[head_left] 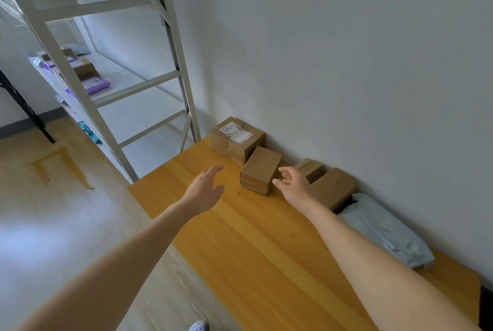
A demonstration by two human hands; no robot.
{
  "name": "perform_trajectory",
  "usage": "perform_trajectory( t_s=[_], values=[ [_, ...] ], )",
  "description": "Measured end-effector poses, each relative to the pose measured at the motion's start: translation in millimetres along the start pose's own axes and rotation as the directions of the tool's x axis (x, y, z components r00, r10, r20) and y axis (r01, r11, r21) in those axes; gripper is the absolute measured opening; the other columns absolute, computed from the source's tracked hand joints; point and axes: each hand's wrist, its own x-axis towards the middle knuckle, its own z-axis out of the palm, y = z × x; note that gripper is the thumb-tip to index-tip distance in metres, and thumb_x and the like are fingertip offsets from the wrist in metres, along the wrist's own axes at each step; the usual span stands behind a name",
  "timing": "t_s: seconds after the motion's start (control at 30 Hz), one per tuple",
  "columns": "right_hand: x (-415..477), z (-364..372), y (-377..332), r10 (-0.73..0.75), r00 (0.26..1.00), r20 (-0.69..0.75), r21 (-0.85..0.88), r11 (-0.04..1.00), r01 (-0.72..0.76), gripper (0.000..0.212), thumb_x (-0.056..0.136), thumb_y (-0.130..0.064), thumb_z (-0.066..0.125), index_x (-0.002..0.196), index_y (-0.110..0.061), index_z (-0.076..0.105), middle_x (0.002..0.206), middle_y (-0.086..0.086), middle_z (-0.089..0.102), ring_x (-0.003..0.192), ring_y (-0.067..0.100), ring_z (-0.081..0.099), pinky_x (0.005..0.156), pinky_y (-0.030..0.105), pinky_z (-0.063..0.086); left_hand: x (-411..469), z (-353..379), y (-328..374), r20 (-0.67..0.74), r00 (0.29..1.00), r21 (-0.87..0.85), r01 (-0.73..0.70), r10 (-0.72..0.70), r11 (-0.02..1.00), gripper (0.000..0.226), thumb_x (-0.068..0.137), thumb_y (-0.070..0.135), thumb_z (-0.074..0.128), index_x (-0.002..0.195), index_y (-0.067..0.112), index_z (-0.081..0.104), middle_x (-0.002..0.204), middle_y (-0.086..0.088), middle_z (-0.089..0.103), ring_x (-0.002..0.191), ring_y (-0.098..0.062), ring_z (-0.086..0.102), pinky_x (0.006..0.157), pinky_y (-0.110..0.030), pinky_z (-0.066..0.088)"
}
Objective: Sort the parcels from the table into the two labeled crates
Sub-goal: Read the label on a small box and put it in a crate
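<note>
A grey mailer bag (386, 232) lies on the right side of the wooden desk (240, 250). Further on, the left grip (205, 191) and right grip (293, 186), fingers spread and holding nothing, flank a plain brown parcel (260, 170); the right one hides part of a small box (312, 169) and a longer box (333, 187). Farthest, a larger box (240, 146) bears a white shipping label (235, 131), its print too small to read.
</note>
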Motion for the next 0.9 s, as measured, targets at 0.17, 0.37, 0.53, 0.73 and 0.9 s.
perform_trajectory(
  t_s=[0.17,0.37,0.53,0.73,0.9],
  values=[
    [60,31,-5,0.039,0.999,-0.01,0.011,0.999,-0.039,0.043,0.096,-0.025,0.058,0.137,-0.017,0.047,0.141,0.004,0.048,0.124,0.019,0.05,0.103,0.035,0.045,77,-9,-33,0.036,0.999,-0.033,0.019,-0.018,0.999,0.06,0.097,0.02,0.054,0.149,0.024,0.027,0.15,-0.007,0.038,0.13,-0.024,0.044,0.092,-0.029,0.039],
    [139,67,-17,0.138,0.99,-0.021,-0.026,0.99,-0.139,0.047,0.094,-0.027,0.06,0.139,-0.02,0.045,0.143,0.001,0.047,0.124,0.016,0.05,0.1,0.03,0.041,175,-15,-73,0.146,0.989,-0.04,0.019,-0.013,0.999,0.064,0.096,0.021,0.055,0.151,0.024,0.022,0.152,-0.008,0.033,0.105,-0.015,0.051,0.075,-0.023,0.044],
    [207,88,-23,0.23,0.972,-0.054,-0.066,0.97,-0.233,0.052,0.094,-0.026,0.062,0.141,-0.017,0.042,0.144,0.003,0.047,0.129,0.019,0.047,0.101,0.03,0.039,237,-6,-103,0.33,0.943,-0.064,0.07,-0.045,0.995,0.069,0.096,0.024,0.055,0.152,0.022,0.015,0.156,-0.009,0.026,0.135,-0.027,0.038,0.096,-0.032,0.037],
    [275,96,-24,0.299,0.954,-0.021,-0.042,0.953,-0.299,0.067,0.089,-0.03,0.067,0.147,-0.02,0.034,0.153,0.001,0.035,0.14,0.02,0.033,0.109,0.037,0.032,276,25,-122,0.532,0.843,-0.086,0.149,-0.081,0.985,0.074,0.099,0.034,0.05,0.155,0.015,0.005,0.159,-0.008,0.02,0.143,-0.025,0.029,0.11,-0.037,0.033],
    [302,102,-16,0.329,0.941,-0.073,-0.047,0.942,-0.333,0.072,0.087,-0.025,0.071,0.148,-0.016,0.032,0.154,0.002,0.032,0.14,0.02,0.031,0.111,0.033,0.029,292,48,-122,0.619,0.773,-0.192,0.32,-0.139,0.928,0.081,0.098,0.04,0.05,0.155,0.015,-0.002,0.16,-0.006,0.018,0.143,-0.023,0.029,0.113,-0.039,0.033]
  ],
)
